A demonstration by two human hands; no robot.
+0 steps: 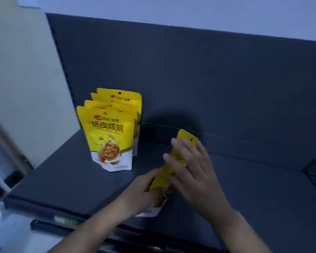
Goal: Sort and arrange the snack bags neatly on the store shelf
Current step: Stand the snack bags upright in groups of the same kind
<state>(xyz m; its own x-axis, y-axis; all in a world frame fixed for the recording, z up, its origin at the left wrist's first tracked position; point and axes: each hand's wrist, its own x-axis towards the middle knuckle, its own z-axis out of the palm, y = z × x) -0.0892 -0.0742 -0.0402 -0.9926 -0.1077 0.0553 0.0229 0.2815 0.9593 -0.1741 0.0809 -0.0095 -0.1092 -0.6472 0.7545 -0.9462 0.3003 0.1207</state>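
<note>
- Shelf [71, 179]: dark, flat, w/ a dark back panel [208, 79] behind it.
- Row of bags [117, 99]: yellow snack pouches standing upright at the shelf's left rear, one behind another and overlapping. At least 4 tops show; exact no. unclear.
- Front bag [109, 139]: faces the camera, yellow top, white btm, picture of nuts in the middle.
- Held bag [162, 179]: same yellow type, in the middle of the shelf, right of the row and apart from it. It is tilted, top edge pointing up and to the rear, white btm near the shelf's front edge.
- Left hand [142, 192]: fingers curled round the held bag's lower part, gripping it.
- Right hand [192, 172]: fingers straight and spread wide, laid across the held bag's upper part; thumb not visible.
- Label strip [66, 220]: on the shelf's front edge, lower left; blurred, text unreadable.
</note>
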